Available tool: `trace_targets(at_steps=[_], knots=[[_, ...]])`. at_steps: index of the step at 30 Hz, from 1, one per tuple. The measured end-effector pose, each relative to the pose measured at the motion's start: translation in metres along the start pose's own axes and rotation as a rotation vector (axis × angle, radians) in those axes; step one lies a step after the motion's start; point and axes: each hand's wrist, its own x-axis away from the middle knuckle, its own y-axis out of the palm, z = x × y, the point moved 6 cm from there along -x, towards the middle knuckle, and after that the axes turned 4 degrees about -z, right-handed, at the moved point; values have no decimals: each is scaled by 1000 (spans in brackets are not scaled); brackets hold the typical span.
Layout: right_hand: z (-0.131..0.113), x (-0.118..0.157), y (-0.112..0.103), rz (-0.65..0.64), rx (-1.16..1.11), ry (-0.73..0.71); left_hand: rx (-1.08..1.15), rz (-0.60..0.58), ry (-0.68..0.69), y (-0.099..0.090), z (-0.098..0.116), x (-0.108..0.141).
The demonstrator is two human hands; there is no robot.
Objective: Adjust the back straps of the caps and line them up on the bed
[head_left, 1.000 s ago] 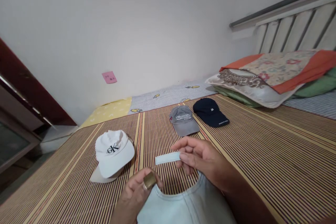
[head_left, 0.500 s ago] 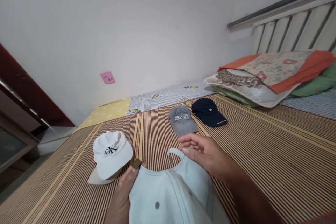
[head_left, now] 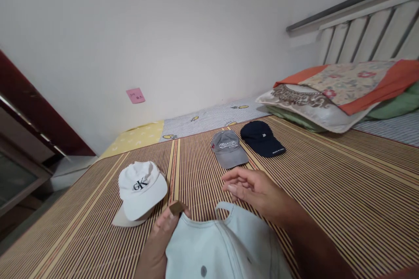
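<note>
Pale blue cap (head_left: 212,248) cut off by the bottom edge, pink note (head_left: 135,95) too small for reading

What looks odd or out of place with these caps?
The pale blue cap stands out: its back strap curls loose, not joined to the metal buckle by the left hand. Also, the white cap sits askew on a beige one, whose brim pokes out. I see no spill.
</note>
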Motion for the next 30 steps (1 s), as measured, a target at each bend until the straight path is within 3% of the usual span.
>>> trace_targets(at_steps=[7,13,19,22,26,30], knots=[[7,-3,-1,-56,0,-9,81,168,-32,-8,3,-1],[23,-11,7,-166,162,33,368,144,-247,-3,-6,15],[30,-14,4,-160,-281,21,334,209,-411,-25,-13,1],[47,-20,4,-119,-485,51,390,233,-440,-26,-18,-6],[74,-29,14,-97,-427,167,416,247,-417,-26,-24,-10],[77,-31,29,-190,-294,118,434,235,-396,-34,-29,-14]])
